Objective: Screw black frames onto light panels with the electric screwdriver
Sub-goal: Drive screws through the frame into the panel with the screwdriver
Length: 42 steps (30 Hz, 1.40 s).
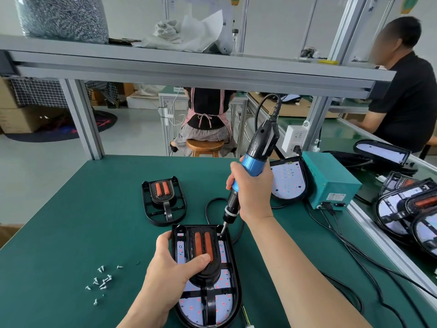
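wooden stool (204,145), teal box (331,183)

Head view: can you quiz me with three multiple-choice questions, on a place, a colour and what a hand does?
1. The loose screws lie: A) on the green mat, left of the near light panel; B) on that panel; C) in a cup.
2. Grip of the electric screwdriver: A) red; B) blue; C) yellow.
3. The left hand: A) lies flat; B) pinches a screw; C) holds the black frame.
A, they dot the mat; B, blue shows above the right hand; C, its thumb presses the frame.
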Each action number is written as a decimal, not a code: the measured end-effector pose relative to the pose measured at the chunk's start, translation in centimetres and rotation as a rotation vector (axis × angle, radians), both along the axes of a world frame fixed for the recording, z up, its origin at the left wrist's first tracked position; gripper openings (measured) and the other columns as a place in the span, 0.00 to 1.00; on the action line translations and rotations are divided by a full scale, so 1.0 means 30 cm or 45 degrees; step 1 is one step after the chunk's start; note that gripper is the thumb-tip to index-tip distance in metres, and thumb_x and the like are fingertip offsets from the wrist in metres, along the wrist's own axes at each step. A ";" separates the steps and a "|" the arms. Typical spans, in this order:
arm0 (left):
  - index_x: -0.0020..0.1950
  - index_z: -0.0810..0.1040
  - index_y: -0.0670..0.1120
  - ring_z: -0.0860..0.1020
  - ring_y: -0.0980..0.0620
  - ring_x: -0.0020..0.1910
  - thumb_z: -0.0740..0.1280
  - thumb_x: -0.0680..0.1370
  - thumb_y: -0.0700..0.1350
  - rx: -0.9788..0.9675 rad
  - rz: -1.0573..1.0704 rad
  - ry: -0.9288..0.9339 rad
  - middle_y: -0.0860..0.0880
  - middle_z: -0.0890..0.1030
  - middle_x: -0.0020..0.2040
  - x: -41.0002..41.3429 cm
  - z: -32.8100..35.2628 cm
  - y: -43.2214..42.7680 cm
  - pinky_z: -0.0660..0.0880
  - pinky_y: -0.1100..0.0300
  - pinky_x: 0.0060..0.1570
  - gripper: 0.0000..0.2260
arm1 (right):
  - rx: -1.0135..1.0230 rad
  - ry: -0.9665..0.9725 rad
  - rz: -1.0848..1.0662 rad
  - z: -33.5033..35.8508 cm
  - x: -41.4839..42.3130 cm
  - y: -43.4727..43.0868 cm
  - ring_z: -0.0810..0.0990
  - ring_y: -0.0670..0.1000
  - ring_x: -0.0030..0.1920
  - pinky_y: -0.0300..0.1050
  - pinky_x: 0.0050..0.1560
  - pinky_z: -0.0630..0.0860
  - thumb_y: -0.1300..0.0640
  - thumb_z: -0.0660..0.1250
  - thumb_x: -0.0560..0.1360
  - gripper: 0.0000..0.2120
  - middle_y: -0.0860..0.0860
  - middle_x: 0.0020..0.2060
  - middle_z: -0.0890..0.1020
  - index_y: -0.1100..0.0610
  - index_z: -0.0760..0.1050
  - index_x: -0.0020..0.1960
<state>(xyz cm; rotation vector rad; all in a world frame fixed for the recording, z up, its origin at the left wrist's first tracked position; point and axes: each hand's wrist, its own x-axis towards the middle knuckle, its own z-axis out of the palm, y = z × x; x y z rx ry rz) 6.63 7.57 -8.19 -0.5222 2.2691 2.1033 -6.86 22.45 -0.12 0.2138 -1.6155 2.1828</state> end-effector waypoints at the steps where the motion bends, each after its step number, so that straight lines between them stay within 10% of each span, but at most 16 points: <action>1: 0.68 0.66 0.59 0.82 0.55 0.52 0.83 0.66 0.49 0.007 -0.004 -0.004 0.52 0.85 0.54 0.000 0.000 0.000 0.75 0.60 0.48 0.37 | 0.007 0.005 0.014 -0.001 -0.002 -0.002 0.72 0.51 0.23 0.40 0.27 0.71 0.62 0.67 0.67 0.11 0.54 0.27 0.72 0.58 0.68 0.47; 5: 0.69 0.66 0.58 0.83 0.50 0.55 0.83 0.66 0.49 0.013 -0.007 -0.032 0.52 0.84 0.55 0.000 0.003 0.006 0.76 0.47 0.62 0.38 | 0.011 0.013 0.061 -0.003 -0.010 -0.002 0.72 0.51 0.22 0.39 0.27 0.70 0.63 0.67 0.67 0.10 0.51 0.27 0.71 0.59 0.67 0.45; 24: 0.67 0.70 0.55 0.84 0.56 0.52 0.82 0.65 0.52 -0.028 -0.117 -0.082 0.57 0.86 0.52 0.016 0.067 0.014 0.78 0.53 0.59 0.34 | -0.199 0.087 0.429 0.245 0.099 0.116 0.74 0.50 0.31 0.44 0.38 0.74 0.58 0.73 0.74 0.13 0.51 0.32 0.75 0.55 0.77 0.57; 29: 0.76 0.68 0.52 0.75 0.53 0.65 0.64 0.76 0.67 -0.575 -0.024 -0.061 0.56 0.78 0.65 0.064 0.101 0.000 0.71 0.59 0.61 0.32 | -0.493 -0.074 0.631 0.255 0.176 0.182 0.77 0.48 0.37 0.42 0.43 0.78 0.54 0.69 0.79 0.11 0.50 0.37 0.76 0.50 0.81 0.60; 33: 0.60 0.82 0.51 0.73 0.48 0.55 0.62 0.82 0.48 -1.164 0.345 0.040 0.52 0.80 0.53 0.088 0.088 -0.210 0.69 0.57 0.51 0.11 | -0.289 -0.068 0.496 0.191 0.249 0.203 0.82 0.50 0.38 0.43 0.44 0.81 0.56 0.70 0.78 0.08 0.50 0.35 0.79 0.50 0.82 0.56; 42: 0.56 0.80 0.54 0.71 0.50 0.58 0.67 0.80 0.45 -1.701 -0.145 -0.057 0.54 0.78 0.53 0.025 0.081 -0.376 0.66 0.59 0.57 0.07 | -0.393 -0.116 0.409 0.136 0.354 0.168 0.79 0.49 0.36 0.42 0.43 0.79 0.59 0.72 0.74 0.14 0.50 0.34 0.76 0.53 0.78 0.59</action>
